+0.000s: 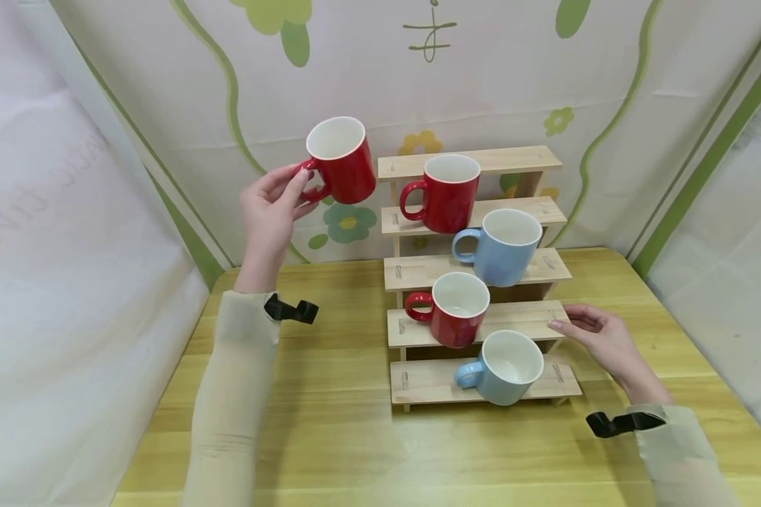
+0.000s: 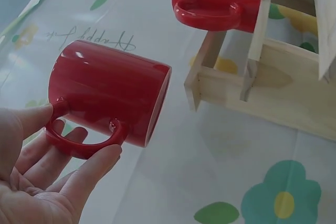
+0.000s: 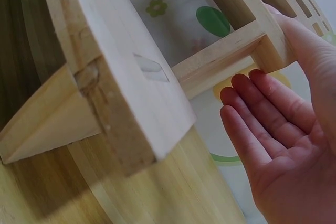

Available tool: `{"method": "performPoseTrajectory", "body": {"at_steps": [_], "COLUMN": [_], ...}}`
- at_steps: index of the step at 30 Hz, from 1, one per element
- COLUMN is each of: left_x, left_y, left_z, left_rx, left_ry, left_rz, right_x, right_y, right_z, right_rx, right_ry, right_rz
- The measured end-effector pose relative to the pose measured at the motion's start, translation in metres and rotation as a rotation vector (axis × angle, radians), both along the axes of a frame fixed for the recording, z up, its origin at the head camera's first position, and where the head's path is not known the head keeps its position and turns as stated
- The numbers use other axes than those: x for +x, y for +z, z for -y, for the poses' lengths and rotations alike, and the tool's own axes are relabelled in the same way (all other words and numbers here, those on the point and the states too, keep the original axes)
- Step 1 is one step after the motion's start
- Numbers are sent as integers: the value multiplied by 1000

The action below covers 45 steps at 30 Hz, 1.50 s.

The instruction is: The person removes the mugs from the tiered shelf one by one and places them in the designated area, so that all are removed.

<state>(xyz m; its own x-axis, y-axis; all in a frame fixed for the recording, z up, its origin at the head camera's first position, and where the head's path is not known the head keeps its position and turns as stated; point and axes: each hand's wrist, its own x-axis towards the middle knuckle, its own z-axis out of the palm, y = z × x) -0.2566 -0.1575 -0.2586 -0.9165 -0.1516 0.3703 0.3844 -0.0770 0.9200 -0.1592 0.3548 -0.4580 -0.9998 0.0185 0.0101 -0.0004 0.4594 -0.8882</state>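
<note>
Cream fabric sleeve (image 1: 231, 415), long and close to the lens, leads along the forearm to the left hand (image 1: 271, 201), which pinches the handle of a glossy red cylindrical ceramic mug (image 1: 349, 172). That mug is in the air beside the upper tiers of a pale wooden five-tiered rack (image 1: 431, 380); handle-holding presumably leaves its rim untouched (it tilts slightly). Lower down, the right hand (image 1: 609, 345) rests its thumb on the second-lowest tier's end, fingers fairly straight rather than wrapped, probably steadying the rack. Two more red mugs (image 1: 450, 204) and two light-blue mugs (image 1: 506, 257) stand there, handles leftward, perhaps for easy left-hand access.
</note>
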Motion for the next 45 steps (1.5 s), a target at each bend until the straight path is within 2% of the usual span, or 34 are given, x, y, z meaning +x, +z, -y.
{"method": "performPoseTrajectory", "body": {"at_steps": [8,12,20,26,30,38,45], "left_x": [9,15,25,30,33,31,28], "left_y": [-21,-29,-47,-63,-76,-110,-142], "left_z": [17,23,31,36,37,34,30], "left_rx": [26,28,42,38,28,26,54], "left_ry": [43,56,78,88,108,176,185], "left_rz": [-14,0,13,33,42,85,113], "right_x": [0,1,0,1,2,2,4], "right_y": [-1,-2,-1,0,-1,-1,3], "right_z": [1,0,2,2,2,2,4], "right_rx": [-18,-19,-22,-6,-19,-48,-46], "right_ry": [-6,-13,-41,-31,-36,-35,-38], "right_rz": [-4,8,28,18,9,-3,17]}}
